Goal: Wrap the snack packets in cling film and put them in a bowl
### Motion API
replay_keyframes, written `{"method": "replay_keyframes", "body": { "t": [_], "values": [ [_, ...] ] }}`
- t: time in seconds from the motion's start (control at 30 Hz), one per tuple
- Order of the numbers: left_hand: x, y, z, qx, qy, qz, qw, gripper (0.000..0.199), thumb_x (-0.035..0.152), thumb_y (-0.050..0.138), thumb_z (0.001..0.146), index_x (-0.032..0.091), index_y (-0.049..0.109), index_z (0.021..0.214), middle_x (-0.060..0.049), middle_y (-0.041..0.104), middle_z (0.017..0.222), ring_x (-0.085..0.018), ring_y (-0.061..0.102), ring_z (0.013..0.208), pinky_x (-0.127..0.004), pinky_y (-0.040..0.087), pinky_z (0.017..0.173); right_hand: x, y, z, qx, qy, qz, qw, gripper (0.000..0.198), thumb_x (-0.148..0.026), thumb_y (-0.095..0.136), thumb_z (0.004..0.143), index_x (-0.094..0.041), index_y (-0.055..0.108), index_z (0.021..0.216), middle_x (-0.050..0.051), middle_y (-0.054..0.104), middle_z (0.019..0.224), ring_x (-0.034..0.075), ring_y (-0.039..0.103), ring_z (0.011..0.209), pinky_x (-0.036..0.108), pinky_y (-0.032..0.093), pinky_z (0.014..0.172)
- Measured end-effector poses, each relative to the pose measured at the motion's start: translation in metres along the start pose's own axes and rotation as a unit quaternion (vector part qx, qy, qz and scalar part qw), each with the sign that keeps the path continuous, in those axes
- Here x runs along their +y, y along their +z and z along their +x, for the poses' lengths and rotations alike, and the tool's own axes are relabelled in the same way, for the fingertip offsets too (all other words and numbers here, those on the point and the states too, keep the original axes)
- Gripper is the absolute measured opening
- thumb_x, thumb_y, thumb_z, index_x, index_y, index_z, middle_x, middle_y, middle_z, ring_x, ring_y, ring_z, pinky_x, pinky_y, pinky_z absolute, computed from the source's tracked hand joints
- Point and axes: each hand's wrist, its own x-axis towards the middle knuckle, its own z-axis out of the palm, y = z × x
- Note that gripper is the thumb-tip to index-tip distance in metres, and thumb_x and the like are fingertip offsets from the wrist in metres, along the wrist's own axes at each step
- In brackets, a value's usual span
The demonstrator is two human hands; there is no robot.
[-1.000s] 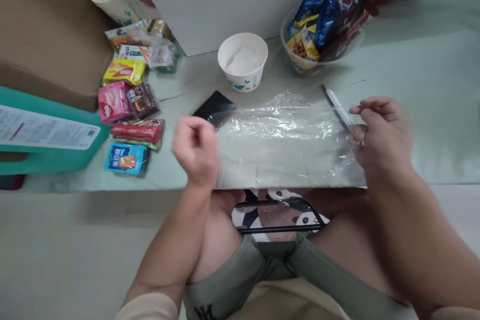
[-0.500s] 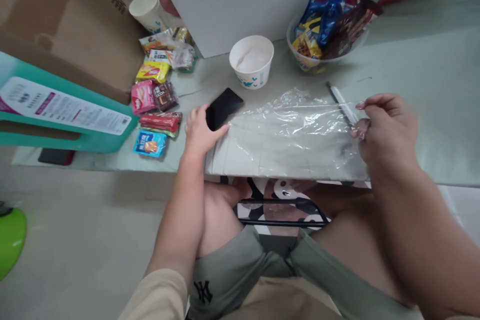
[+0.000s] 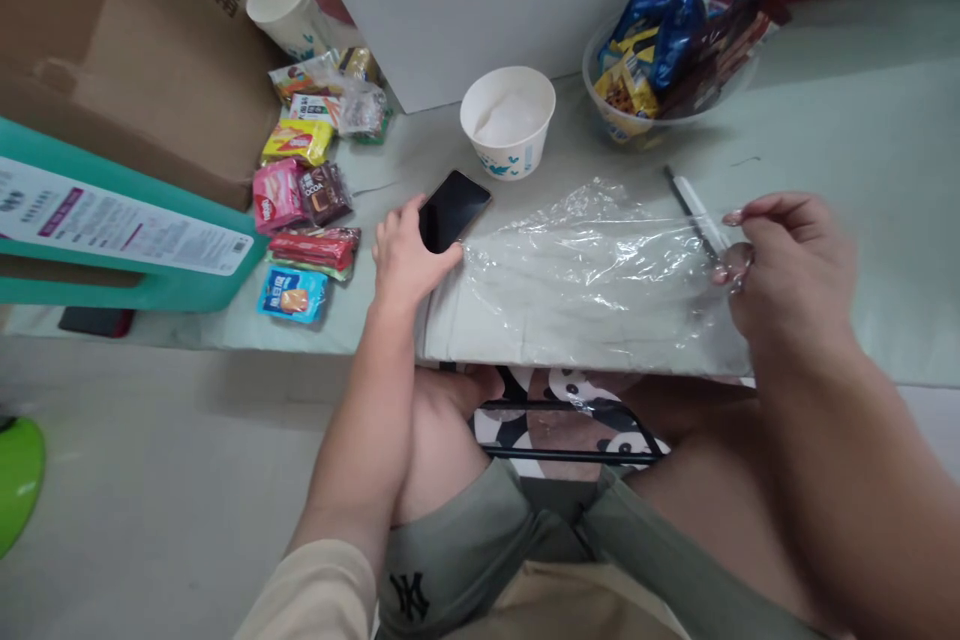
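A black smartphone (image 3: 456, 210) lies on the cloth-covered table, screen up and slanted. My left hand (image 3: 409, 255) grips its left end, fingers along one edge and thumb at the near corner. To the right a clear plastic bag (image 3: 592, 270) is spread flat, its left edge close to the phone. My right hand (image 3: 787, 265) pinches the bag's right edge between thumb and fingers, drawing that edge slightly up. Beside those fingertips a pen (image 3: 697, 210), dark and white, lies partly under the film.
Behind the phone stands a white paper bucket (image 3: 508, 125). A clear bowl (image 3: 637, 130) of wrapped snacks sits at the back right. Several snack packs (image 3: 300, 190) line the left, beside a green-and-white carton (image 3: 135, 230) and a paper cup (image 3: 281, 10). A white box (image 3: 480, 0) stands behind.
The view has shifted slightly. Both hands keep their hold, the left on the smartphone and the right on the plastic bag, with little other visible movement.
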Motion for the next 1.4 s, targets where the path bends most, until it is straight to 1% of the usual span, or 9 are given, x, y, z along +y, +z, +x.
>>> {"method": "replay_keyframes", "body": {
  "t": [0.1, 0.27, 0.37, 0.53, 0.73, 0.9, 1.1, 1.2, 1.4],
  "values": [
    [-0.009, -0.001, -0.001, 0.007, 0.011, -0.014, 1.000, 0.084, 0.038, 0.076, 0.072, 0.017, 0.049, 0.149, -0.019, 0.060, 0.137, -0.041, 0.054, 0.133, -0.055, 0.040, 0.118, 0.000, 0.001, 0.000, 0.006, 0.001, -0.008, 1.000, 0.015, -0.015, 0.055, 0.060, -0.021, 0.058, 0.073, -0.005, 0.065, 0.073, 0.006, 0.043, 0.033, 0.021, 0.033, 0.028],
    [-0.025, -0.002, -0.011, 0.017, 0.036, -0.047, 0.998, 0.079, 0.036, 0.080, 0.072, 0.020, 0.052, 0.143, -0.017, 0.062, 0.138, -0.039, 0.054, 0.134, -0.055, 0.041, 0.119, 0.002, 0.000, 0.000, 0.008, 0.004, -0.014, 1.000, 0.016, -0.015, 0.058, 0.060, -0.021, 0.060, 0.075, -0.004, 0.065, 0.074, 0.006, 0.043, 0.034, 0.021, 0.034, 0.028],
    [-0.030, -0.001, -0.013, 0.033, 0.036, -0.074, 0.996, 0.075, 0.034, 0.083, 0.070, 0.021, 0.055, 0.138, -0.015, 0.064, 0.137, -0.037, 0.057, 0.133, -0.052, 0.043, 0.118, 0.005, -0.001, 0.002, 0.004, -0.002, -0.021, 1.000, 0.016, -0.017, 0.058, 0.060, -0.022, 0.061, 0.076, -0.003, 0.066, 0.075, 0.006, 0.044, 0.035, 0.021, 0.034, 0.027],
    [-0.030, 0.002, -0.008, 0.055, 0.007, -0.099, 0.994, 0.071, 0.035, 0.085, 0.068, 0.021, 0.057, 0.132, -0.012, 0.068, 0.132, -0.034, 0.063, 0.128, -0.049, 0.049, 0.113, 0.007, -0.001, 0.002, 0.006, -0.005, -0.020, 1.000, 0.015, -0.018, 0.059, 0.059, -0.023, 0.062, 0.073, -0.004, 0.066, 0.073, 0.007, 0.044, 0.036, 0.022, 0.033, 0.028],
    [-0.029, 0.001, -0.002, 0.056, 0.018, -0.083, 0.995, 0.069, 0.035, 0.083, 0.068, 0.020, 0.057, 0.130, -0.013, 0.068, 0.130, -0.034, 0.063, 0.125, -0.049, 0.049, 0.111, 0.002, 0.005, 0.000, 0.008, 0.012, -0.006, 1.000, 0.014, -0.017, 0.059, 0.059, -0.022, 0.061, 0.071, -0.004, 0.065, 0.071, 0.007, 0.041, 0.032, 0.023, 0.035, 0.027],
    [-0.029, 0.001, 0.001, 0.049, 0.012, -0.077, 0.996, 0.061, 0.037, 0.081, 0.069, 0.021, 0.058, 0.122, -0.012, 0.069, 0.126, -0.034, 0.065, 0.122, -0.049, 0.051, 0.108, 0.002, 0.005, 0.000, -0.002, 0.008, -0.003, 1.000, 0.012, -0.016, 0.059, 0.063, -0.021, 0.060, 0.073, -0.004, 0.066, 0.072, 0.006, 0.041, 0.033, 0.023, 0.037, 0.028],
    [-0.028, 0.002, 0.002, 0.049, 0.020, -0.077, 0.996, 0.062, 0.037, 0.078, 0.071, 0.020, 0.059, 0.128, -0.014, 0.069, 0.131, -0.036, 0.064, 0.126, -0.051, 0.050, 0.111, 0.007, 0.001, 0.001, -0.014, -0.004, -0.001, 1.000, 0.011, -0.017, 0.060, 0.064, -0.021, 0.061, 0.075, -0.004, 0.065, 0.073, 0.006, 0.041, 0.033, 0.023, 0.039, 0.028],
    [-0.029, 0.005, 0.003, 0.062, 0.026, -0.080, 0.995, 0.062, 0.032, 0.075, 0.072, 0.021, 0.058, 0.131, -0.014, 0.068, 0.135, -0.035, 0.062, 0.129, -0.051, 0.048, 0.113, 0.008, 0.000, 0.002, -0.018, -0.006, 0.005, 1.000, 0.012, -0.017, 0.061, 0.063, -0.021, 0.061, 0.075, -0.004, 0.065, 0.072, 0.006, 0.040, 0.033, 0.023, 0.039, 0.028],
    [-0.032, 0.009, 0.005, 0.071, 0.028, -0.090, 0.993, 0.063, 0.037, 0.077, 0.070, 0.022, 0.057, 0.128, -0.013, 0.068, 0.128, -0.033, 0.063, 0.125, -0.051, 0.050, 0.111, 0.007, 0.001, 0.002, -0.017, -0.008, -0.008, 1.000, 0.011, -0.018, 0.060, 0.063, -0.022, 0.061, 0.073, -0.005, 0.067, 0.071, 0.005, 0.040, 0.033, 0.022, 0.039, 0.029]
  ]
}}
